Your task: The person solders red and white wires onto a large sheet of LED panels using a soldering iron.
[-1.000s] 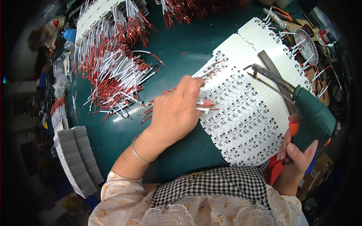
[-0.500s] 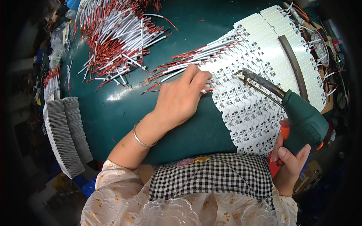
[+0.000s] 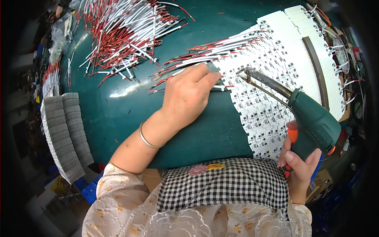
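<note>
My left hand (image 3: 186,94) is closed in a pinch on a white-sleeved wire (image 3: 218,87), whose red end reaches the left edge of the white circuit boards (image 3: 262,118). In my right hand (image 3: 301,168) is a green soldering gun (image 3: 318,122) with an orange trigger. Its dark tip points left over the boards, a short way right of the pinched wire; whether it touches them I cannot tell. Several wires (image 3: 213,49) fan out leftward from the boards' upper rows, beyond my left hand.
A big heap of red and white wires (image 3: 126,35) lies at the far left of the green table (image 3: 189,138). Stacked boards (image 3: 65,134) stand at the left edge. A dark curved strip (image 3: 316,75) rests on the boards. A checked cloth (image 3: 225,181) lies along the near edge.
The soldering gun's tip has moved left over the boards, closer to their left edge. My left hand has shifted slightly left, and more of the pinched wire now shows. The view has shifted a little.
</note>
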